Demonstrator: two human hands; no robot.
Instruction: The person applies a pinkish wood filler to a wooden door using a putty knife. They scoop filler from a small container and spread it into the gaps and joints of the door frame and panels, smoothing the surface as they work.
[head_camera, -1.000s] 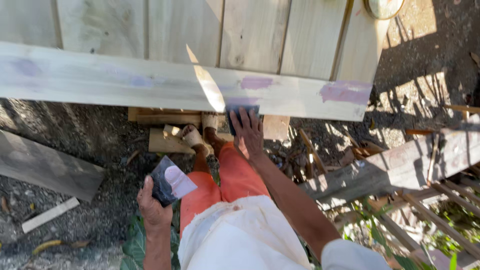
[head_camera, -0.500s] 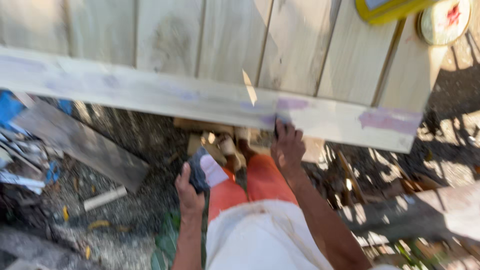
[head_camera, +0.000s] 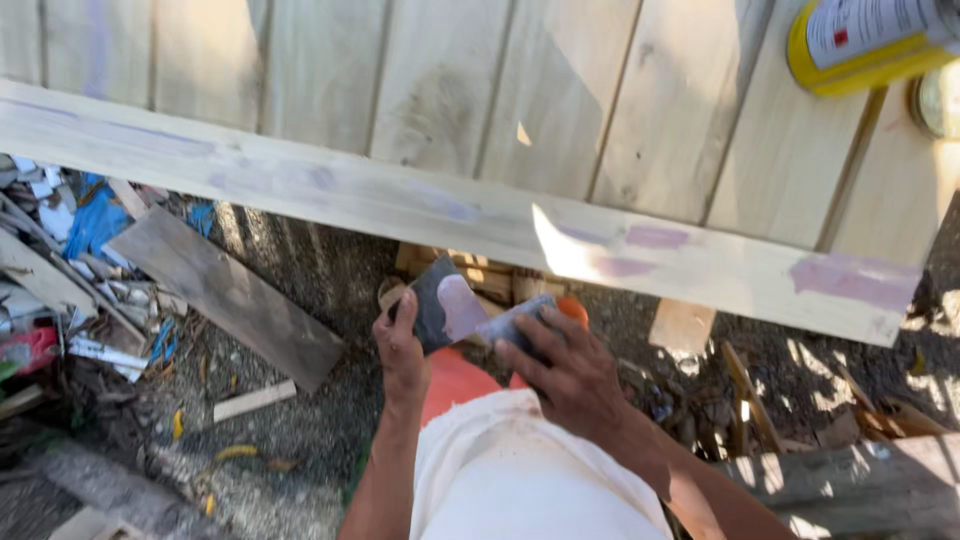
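A yellow-rimmed can (head_camera: 868, 45) lies on its side on the pale wooden panel (head_camera: 450, 110), at the panel's far right; its contents cannot be seen. Below the panel's front rail (head_camera: 420, 205), the left hand (head_camera: 400, 350) is closed around a dark flat pad (head_camera: 432, 305) carrying a dab of pinkish filler (head_camera: 462, 305). The right hand (head_camera: 565, 375), just beside it, pinches a small dark scraper (head_camera: 510, 322) whose edge touches the filler. Both forearms rise from the lower frame, under the rail.
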